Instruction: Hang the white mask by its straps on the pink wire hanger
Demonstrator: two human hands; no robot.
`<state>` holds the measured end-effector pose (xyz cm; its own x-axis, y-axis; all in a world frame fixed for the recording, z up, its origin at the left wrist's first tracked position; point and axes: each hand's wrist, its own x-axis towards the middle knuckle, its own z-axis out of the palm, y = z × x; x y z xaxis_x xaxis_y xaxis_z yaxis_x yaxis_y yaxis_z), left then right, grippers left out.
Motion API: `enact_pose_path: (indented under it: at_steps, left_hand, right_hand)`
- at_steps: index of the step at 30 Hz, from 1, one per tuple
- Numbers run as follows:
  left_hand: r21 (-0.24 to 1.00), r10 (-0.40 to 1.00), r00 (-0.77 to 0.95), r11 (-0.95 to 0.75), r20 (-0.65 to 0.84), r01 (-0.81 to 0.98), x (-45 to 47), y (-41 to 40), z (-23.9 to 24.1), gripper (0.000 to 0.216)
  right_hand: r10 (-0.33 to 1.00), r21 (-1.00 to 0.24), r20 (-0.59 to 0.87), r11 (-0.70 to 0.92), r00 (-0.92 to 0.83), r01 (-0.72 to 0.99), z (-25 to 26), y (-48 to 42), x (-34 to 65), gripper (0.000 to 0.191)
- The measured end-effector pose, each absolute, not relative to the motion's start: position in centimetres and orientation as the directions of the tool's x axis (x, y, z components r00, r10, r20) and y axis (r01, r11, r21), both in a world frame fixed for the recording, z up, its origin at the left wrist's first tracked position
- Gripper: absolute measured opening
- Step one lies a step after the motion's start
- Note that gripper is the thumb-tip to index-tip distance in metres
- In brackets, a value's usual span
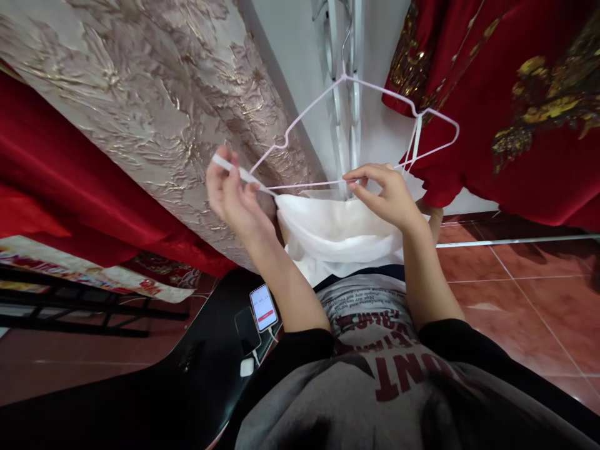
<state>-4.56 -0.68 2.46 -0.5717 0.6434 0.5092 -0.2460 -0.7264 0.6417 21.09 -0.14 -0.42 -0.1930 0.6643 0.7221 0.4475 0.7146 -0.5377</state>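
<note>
A thin pale pink clothes hanger [304,185] is in front of me with its hook toward the top. My left hand [239,197] has its fingers closed around a white strap [226,164] near the hanger's left end. From there the strap runs down to a sheer white garment [335,234] gathered over my lap. My right hand [387,192] pinches the hanger's lower bar near its middle. Another white strap [417,137] is looped over the notch on the hanger's right arm.
Pale floral brocade fabric [187,87] hangs on the left, and a red embroidered garment [506,112] on the right. White metal poles [355,125] stand behind the hanger. On a black seat [197,369] beside me lie a lit phone [264,307] and a white charger [246,367].
</note>
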Motion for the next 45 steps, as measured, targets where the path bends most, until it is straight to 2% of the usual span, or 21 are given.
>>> enact_pose_path:
  at_steps: [2,3,5,7,9,11,13,15,17,18,23,29,36,41,45]
  left_hand:
    - [0.678,0.551,-0.685,-0.727,0.477,-0.113,-5.6,0.1,1.7,0.037]
    - [0.707,0.551,-0.691,-0.702,0.467,-0.082,-6.1,0.3,1.3,0.037]
    - [0.766,0.638,-0.624,-0.635,0.45,-0.097,-6.4,0.4,0.5,0.03]
    - [0.807,0.765,-0.486,-0.562,0.423,-0.181,-6.0,0.3,-0.1,0.019]
    - [0.82,0.828,-0.391,-0.515,0.402,-0.249,-5.0,0.4,-0.6,0.023]
    - [0.815,0.833,-0.371,-0.517,0.41,-0.261,-4.3,0.7,-1.1,0.027]
    - [0.811,0.824,-0.365,-0.533,0.432,-0.243,-4.0,1.1,-1.6,0.031]
    - [0.813,0.827,-0.339,-0.535,0.448,-0.231,-4.2,1.5,-1.9,0.036]
    - [0.811,0.826,-0.344,-0.536,0.446,-0.234,-4.4,1.7,-2.0,0.037]
    - [0.811,0.824,-0.362,-0.534,0.437,-0.237,-4.4,1.8,-2.0,0.036]
    - [0.835,0.83,-0.428,-0.49,0.358,-0.252,-3.3,2.2,-2.1,0.037]
    - [0.826,0.845,-0.305,-0.514,0.44,-0.231,-2.6,2.6,-3.1,0.042]
    - [0.835,0.82,-0.365,-0.524,0.441,-0.17,-2.5,2.1,-2.6,0.051]
    - [0.819,0.787,-0.392,-0.56,0.477,-0.127,-2.2,2.0,-2.4,0.053]
    - [0.835,0.778,-0.433,-0.542,0.455,-0.097,-2.1,2.0,-2.0,0.05]
  right_hand:
    - [0.679,-0.553,0.707,0.707,-0.2,0.441,-0.4,0.1,21.4,0.015]
    - [0.682,-0.559,0.702,0.705,-0.202,0.437,-0.4,0.1,21.5,0.016]
    - [0.685,-0.564,0.697,0.707,-0.212,0.426,-0.4,0.2,21.3,0.017]
    - [0.686,-0.567,0.69,0.71,-0.231,0.417,-0.4,0.1,20.8,0.018]
    - [0.684,-0.57,0.688,0.716,-0.243,0.403,-0.3,-0.2,20.3,0.019]
    - [0.669,-0.576,0.713,0.729,-0.209,0.37,-0.2,-0.6,20.2,0.017]
    - [0.642,-0.581,0.762,0.732,-0.078,0.356,-0.3,-0.5,20.8,0.016]
    - [0.591,-0.602,0.791,0.704,0.161,0.377,-0.6,0.2,22.3,0.018]
    - [0.529,-0.649,0.76,0.648,0.377,0.399,-1.2,1.4,24.2,0.023]
    - [0.537,-0.674,0.737,0.619,0.41,0.403,-1.4,2.0,25.1,0.026]
    - [0.69,-0.743,0.661,0.544,0.296,0.391,-1.5,3.9,27.8,0.015]
    - [0.813,-0.791,0.566,0.487,0.14,0.371,-0.1,4.1,27.9,0.014]
    - [0.912,-0.867,0.409,0.403,-0.043,0.294,1.8,5.2,29.7,0.007]
    - [0.887,-0.874,0.462,0.453,0.011,0.178,1.3,4.3,29.6,0.008]
    - [0.829,-0.823,0.556,0.538,0.061,0.182,2.0,2.9,27.6,0.007]
